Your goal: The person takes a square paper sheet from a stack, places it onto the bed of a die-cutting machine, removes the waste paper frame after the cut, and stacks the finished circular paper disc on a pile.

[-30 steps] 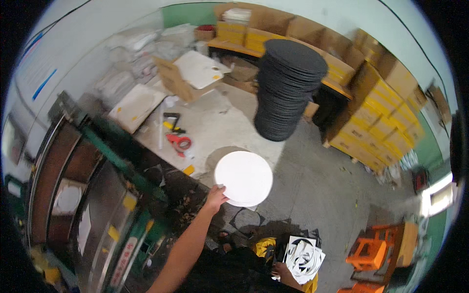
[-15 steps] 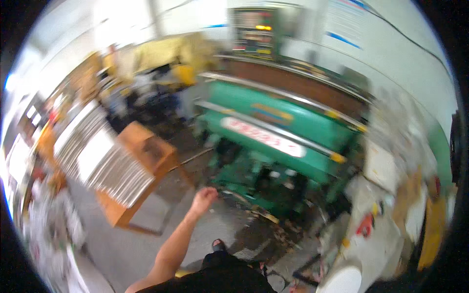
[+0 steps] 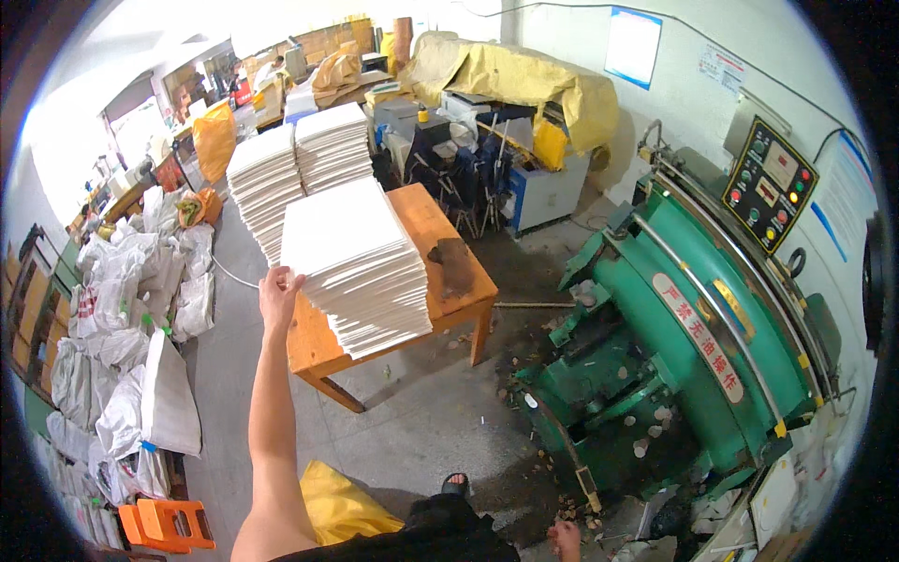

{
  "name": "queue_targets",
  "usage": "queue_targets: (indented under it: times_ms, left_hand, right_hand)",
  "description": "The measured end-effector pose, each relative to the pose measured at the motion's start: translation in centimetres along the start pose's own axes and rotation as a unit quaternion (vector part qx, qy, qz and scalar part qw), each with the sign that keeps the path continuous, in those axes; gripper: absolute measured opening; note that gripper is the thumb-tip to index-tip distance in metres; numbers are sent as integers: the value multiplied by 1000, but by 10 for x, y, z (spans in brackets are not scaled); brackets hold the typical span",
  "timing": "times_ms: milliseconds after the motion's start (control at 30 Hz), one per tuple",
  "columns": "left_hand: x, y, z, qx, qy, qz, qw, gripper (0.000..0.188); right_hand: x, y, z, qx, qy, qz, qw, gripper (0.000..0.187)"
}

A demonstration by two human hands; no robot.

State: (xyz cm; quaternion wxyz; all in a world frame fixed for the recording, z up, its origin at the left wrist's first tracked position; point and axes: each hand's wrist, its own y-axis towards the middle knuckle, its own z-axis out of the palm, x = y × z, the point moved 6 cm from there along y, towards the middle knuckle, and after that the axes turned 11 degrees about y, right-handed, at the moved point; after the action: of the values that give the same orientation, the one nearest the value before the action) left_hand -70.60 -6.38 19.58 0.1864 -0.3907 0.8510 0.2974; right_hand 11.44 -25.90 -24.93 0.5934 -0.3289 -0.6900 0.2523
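Tall stacks of white sheets stand on an orange-brown wooden table (image 3: 412, 208) left of centre. My left hand (image 3: 278, 295) reaches up to the near left corner of the front stack (image 3: 342, 225), its fingers closed on the edge of a white sheet there. How many sheets they pinch cannot be made out. Behind it are two more stacks, a left one (image 3: 262, 178) and a right one (image 3: 332, 140). Low at the bottom edge, my right hand (image 3: 566, 540) shows only in part, fingers curled; whatever may be in them is hidden.
A green press-like machine (image 3: 646, 281) with a control panel (image 3: 770, 185) fills the right side, scraps littering the floor beneath. White sacks (image 3: 140, 290) line the left, near an orange stool (image 3: 167, 525). A yellow cloth (image 3: 342, 506) lies by my left arm.
My view has swung left, bringing the table and stacks toward the middle and the green machine to the right. My left hand has gone from mid-air to the front stack's corner.
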Motion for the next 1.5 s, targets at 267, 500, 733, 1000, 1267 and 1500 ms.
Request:
queue_targets:
  times_ms: [267, 500, 733, 1000, 1267, 1500]
  left_hand:
    - [7, 25, -8, 104, -10, 213, 971, 43]
    - [5, 50, -8, 237, -60, 181, 953, 41]
    - [-10, 69, -20, 154, 53, 254, 954, 24]
    - [32, -54, -9, 64, -514, -43, 854, 35]
    - [23, -31, 25, 262, -467, -111, 837, 42]
    - [73, -85, 3, 134, -442, -161, 872, 52]
  right_hand:
    - [27, 14, 55, -21, -50, 165, 985, 25]
    - [-1, 24, 57, 15, -88, 208, 974, 28]
    - [-8, 56, 59, 34, -149, 130, 980, 30]
    - [16, 12, 77, 32, -71, 204, 976, 33]
    - [66, -3, 102, 101, -163, 31, 981, 36]
    - [302, -145, 51, 179, 175, -111, 962, 33]
